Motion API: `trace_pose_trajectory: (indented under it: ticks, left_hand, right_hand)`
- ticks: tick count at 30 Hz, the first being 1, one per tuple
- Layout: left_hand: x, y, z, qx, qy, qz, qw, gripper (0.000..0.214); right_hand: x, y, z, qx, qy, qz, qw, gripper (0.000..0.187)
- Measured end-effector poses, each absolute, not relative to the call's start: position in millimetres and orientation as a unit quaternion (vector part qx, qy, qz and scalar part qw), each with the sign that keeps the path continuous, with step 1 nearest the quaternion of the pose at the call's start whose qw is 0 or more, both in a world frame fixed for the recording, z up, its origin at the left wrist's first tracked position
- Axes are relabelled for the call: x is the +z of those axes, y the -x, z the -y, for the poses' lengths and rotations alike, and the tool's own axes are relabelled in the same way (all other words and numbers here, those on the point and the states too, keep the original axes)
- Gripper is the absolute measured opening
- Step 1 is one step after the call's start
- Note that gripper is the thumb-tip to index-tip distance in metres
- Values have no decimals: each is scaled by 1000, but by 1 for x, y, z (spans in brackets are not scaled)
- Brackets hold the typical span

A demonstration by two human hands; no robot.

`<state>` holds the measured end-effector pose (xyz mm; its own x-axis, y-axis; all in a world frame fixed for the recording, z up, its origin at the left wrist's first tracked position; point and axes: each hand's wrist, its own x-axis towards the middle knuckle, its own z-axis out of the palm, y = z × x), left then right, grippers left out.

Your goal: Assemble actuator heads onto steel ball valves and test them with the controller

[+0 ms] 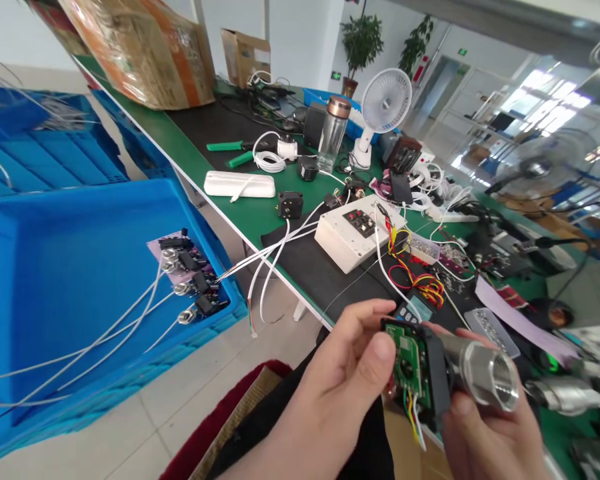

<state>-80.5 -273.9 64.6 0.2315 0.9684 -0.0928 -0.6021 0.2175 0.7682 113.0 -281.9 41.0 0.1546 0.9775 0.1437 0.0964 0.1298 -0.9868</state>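
In front of my body I hold what looks like a motorized valve [443,373]. Its black housing is uncovered on the left side, showing a green circuit board [403,357] with several coloured wires [415,420] hanging below it. A shiny metal pipe fitting [485,373] sticks out to the right. My left hand [337,373] grips the housing edge, with the thumb at the board and the fingers behind. Closed around the metal fitting from below and behind is my right hand [500,433], its far fingers partly hidden.
On the green bench stand a white test box [353,233] with clip leads, a glass bottle [333,137] and a white fan [385,103]. To the left, a blue bin [70,220] contains several valves [190,280] with white cables. Loose cables [275,253] hang over the bench edge.
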Motion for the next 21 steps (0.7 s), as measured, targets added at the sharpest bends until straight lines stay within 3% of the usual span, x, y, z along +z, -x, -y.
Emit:
trace_pose_trajectory:
  ticks: [6, 14, 21]
  left_hand:
    - [61, 79, 253, 486, -272, -219, 801, 40]
    - [59, 78, 252, 482, -258, -220, 808, 43]
    - [52, 81, 248, 493, -229, -153, 825, 28]
  right_hand:
    - [45, -108, 278, 403, 494, 546, 543, 47]
    - [39, -111, 278, 422, 486, 522, 560, 50]
    - [36, -113, 279, 413, 491, 518, 566, 54]
